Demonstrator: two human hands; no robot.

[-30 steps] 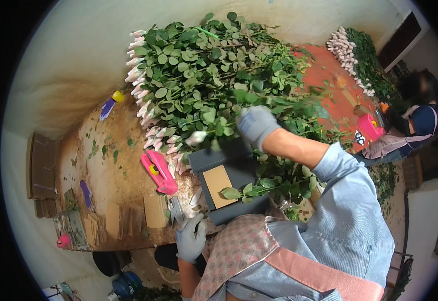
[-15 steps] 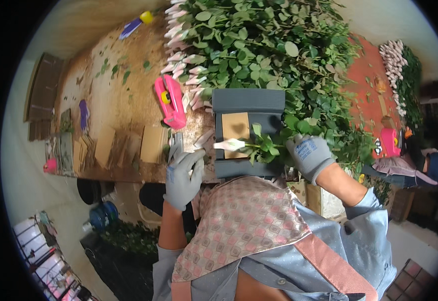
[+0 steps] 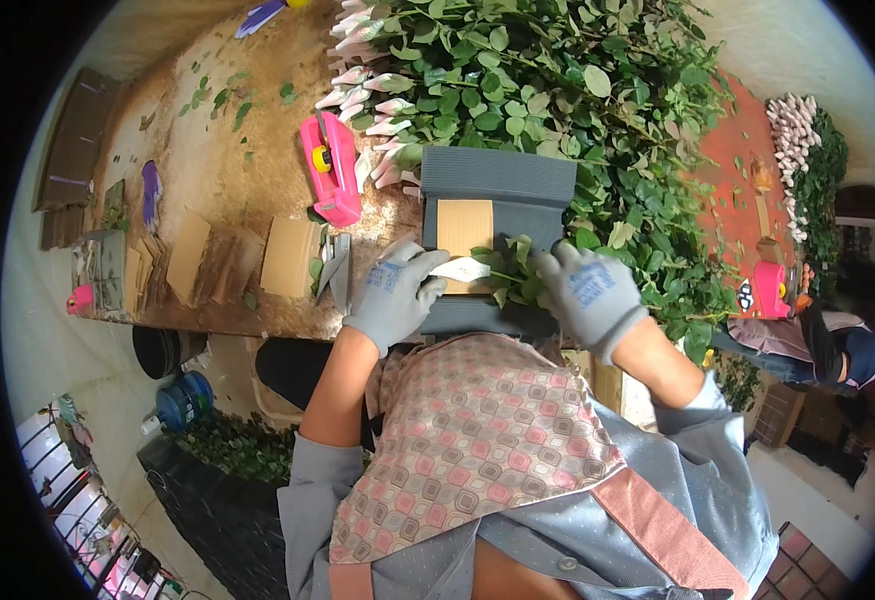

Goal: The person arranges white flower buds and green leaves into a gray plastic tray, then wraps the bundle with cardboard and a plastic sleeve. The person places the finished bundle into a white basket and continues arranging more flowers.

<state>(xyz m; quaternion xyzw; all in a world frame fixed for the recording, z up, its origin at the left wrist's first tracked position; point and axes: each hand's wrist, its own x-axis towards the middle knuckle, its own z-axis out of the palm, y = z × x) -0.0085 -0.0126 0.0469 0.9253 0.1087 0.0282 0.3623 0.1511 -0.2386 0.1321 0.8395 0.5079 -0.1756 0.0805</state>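
One rose (image 3: 460,269), its pale bud in a whitish wrap, lies across a brown cardboard piece (image 3: 465,226) in a dark grey ribbed holder (image 3: 498,179). My left hand (image 3: 397,291), in a grey glove, is at the bud's tip, thumb and forefinger apart on either side of it. My right hand (image 3: 591,298), gloved likewise, closes over the leafy stem at the holder's right edge; leaves partly hide its fingertips. Beyond the holder lies a big pile of leafy roses (image 3: 547,90), with wrapped buds pointing left.
A pink tape dispenser (image 3: 330,170) stands left of the holder. Cardboard pieces (image 3: 290,257) line the near edge, beside a grey metal tool (image 3: 335,268). A purple item (image 3: 150,195) lies farther left. Another person (image 3: 837,350) is at the right, near a second pink dispenser (image 3: 770,288).
My left hand has moved right and up to the bud's tip. My right hand has shifted slightly left along the stem, and the bud sits a little higher over the cardboard.
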